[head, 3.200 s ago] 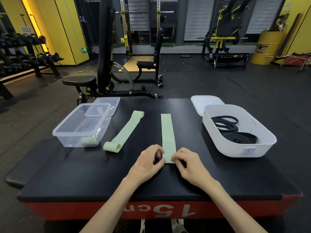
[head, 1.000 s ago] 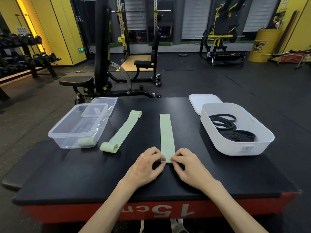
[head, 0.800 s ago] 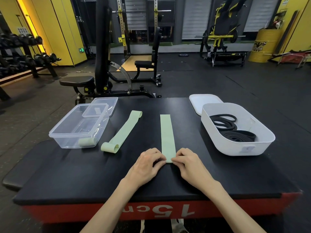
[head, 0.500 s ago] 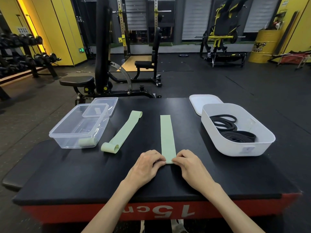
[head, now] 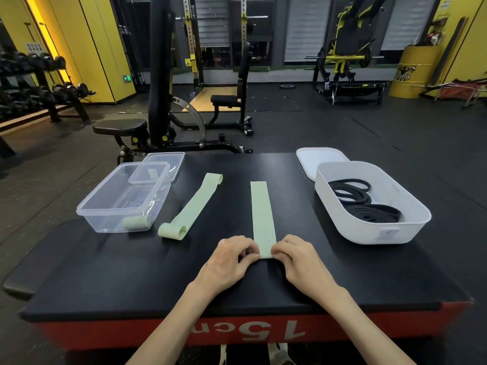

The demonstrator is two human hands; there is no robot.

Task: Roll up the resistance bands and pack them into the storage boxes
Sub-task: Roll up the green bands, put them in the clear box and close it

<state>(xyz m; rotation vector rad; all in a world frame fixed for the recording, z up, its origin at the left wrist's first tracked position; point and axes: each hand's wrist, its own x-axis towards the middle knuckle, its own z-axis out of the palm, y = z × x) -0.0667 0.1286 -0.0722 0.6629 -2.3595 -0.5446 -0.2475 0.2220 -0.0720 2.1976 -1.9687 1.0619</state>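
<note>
Your left hand (head: 229,262) and right hand (head: 297,259) sit at lower centre of the frame. Each pinches one corner of the near end of the band (head: 261,214), fingers curled onto it. The band lies flat on the platform (head: 131,272) and runs straight up the middle of the frame. No turn of the roll shows yet.

The first fold is likely the risk. If one hand leads, the roll starts skewed and will cone out to one side as it grows. The material looks thin and springy, so a loose first turn may spring open once you let go. Too much forward push could drag the whole strip up the platform instead of rolling it.

The second band (head: 195,204) lies diagonally left of centre, its near end curled, close to the clear box (head: 110,222), which holds one roll (head: 134,222). A wide left elbow could knock either. The white box (head: 369,235) at right holds black bands (head: 369,212).
</note>
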